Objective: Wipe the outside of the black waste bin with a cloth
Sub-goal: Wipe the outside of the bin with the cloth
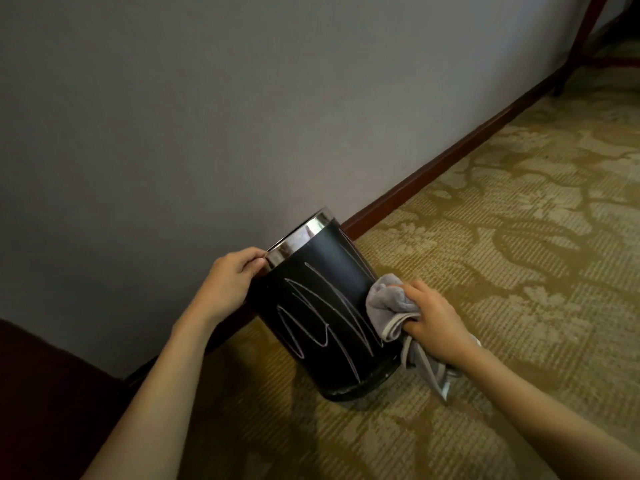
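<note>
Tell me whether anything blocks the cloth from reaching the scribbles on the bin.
Nothing visible does. The right hand presses the grey cloth against the right side of the black bin, and the white scribbles lie bare just to its left. The left hand grips the metal rim, clear of the marks.
</note>
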The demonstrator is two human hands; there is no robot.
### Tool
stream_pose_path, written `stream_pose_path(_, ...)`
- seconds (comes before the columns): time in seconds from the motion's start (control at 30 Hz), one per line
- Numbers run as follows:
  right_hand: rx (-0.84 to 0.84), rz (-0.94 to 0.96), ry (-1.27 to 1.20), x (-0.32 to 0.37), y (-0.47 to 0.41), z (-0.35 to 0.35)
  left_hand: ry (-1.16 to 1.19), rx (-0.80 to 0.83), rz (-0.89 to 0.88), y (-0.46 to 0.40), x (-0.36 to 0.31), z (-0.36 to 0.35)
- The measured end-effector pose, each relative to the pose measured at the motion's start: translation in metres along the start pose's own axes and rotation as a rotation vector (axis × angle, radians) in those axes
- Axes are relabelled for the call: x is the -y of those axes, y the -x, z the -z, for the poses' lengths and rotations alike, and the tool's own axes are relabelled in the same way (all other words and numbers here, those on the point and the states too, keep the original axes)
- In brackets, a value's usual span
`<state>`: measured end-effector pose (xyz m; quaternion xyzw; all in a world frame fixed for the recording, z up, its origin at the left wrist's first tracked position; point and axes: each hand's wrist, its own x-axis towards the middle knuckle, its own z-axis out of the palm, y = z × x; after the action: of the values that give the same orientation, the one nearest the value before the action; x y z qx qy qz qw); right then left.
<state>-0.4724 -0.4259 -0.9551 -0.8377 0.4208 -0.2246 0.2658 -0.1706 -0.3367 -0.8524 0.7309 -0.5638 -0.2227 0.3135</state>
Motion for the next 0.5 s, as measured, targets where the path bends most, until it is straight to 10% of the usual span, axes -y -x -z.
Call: stream_pose_path(0.5,0.258,-0.134,0.289,-0.020,0.032,0.018,-0.060,-0.159,0.040,-0.018,-0.018,-0.032)
